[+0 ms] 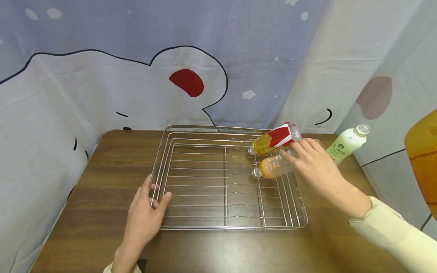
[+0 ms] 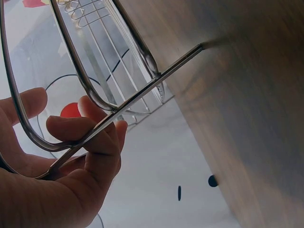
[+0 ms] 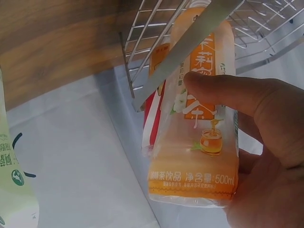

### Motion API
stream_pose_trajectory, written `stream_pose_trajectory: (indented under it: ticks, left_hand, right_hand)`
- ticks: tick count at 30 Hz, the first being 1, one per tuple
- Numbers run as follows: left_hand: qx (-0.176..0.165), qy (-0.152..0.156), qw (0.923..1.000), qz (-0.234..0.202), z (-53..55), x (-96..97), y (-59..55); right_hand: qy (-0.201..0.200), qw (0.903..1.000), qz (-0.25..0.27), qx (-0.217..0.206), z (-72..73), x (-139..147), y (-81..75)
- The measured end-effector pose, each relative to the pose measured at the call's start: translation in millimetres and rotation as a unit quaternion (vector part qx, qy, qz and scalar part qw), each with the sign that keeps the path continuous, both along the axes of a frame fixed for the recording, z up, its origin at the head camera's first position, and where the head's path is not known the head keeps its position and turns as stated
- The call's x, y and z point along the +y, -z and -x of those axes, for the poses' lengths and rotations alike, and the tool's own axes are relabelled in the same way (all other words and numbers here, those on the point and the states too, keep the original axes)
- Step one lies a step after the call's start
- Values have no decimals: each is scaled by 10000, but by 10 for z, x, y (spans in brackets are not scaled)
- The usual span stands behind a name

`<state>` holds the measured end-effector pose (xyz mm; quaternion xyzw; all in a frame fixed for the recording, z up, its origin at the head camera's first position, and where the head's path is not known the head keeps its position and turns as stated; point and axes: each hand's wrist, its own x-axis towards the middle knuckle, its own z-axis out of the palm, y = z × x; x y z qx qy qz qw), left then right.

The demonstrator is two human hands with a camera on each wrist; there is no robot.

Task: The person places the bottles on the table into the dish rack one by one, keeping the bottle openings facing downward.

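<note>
A wire basket (image 1: 232, 228) of shiny metal lies on the wooden table. My left hand (image 1: 145, 212) grips its left side, the fingers curled round the wires (image 2: 156, 80) in the left wrist view. At the basket's right side my right hand (image 1: 315, 163) holds a clear drink bottle with an orange label (image 3: 204, 142), tilted so its neck points left and down onto the inner wires. Just behind it, a bottle with a red and yellow label (image 1: 278, 137) leans over the right part of the basket, neck also toward the left.
A pale green bottle (image 1: 346, 145) stands to the right of the basket. An orange see-through shape (image 1: 423, 159) cuts in at the right edge. Patterned fabric (image 1: 102, 91) hangs behind and beside the wooden table (image 1: 85, 182).
</note>
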<state>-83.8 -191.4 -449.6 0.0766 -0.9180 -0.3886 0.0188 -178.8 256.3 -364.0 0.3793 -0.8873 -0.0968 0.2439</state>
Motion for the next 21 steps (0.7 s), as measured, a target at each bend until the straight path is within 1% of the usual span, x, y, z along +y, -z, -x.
stream_pose_trajectory:
  ticks: [6, 12, 15, 21]
  left_hand:
    - [8, -10, 10000, 15, 1, 0, 1]
    - [50, -56, 10000, 8, -4, -2, -15]
    - [2, -28, 10000, -7, -4, -4, -11]
    - [-86, 16, 10000, -7, 0, -2, -2]
  right_hand:
    - [-13, 10000, -3, -16, 10, -12, 9]
    - [-76, 9999, -74, 67, 17, -5, 6]
    - [-116, 9999, -84, 73, 21, 0, 7]
    - [-179, 9998, 31, -114, 19, 3, -18]
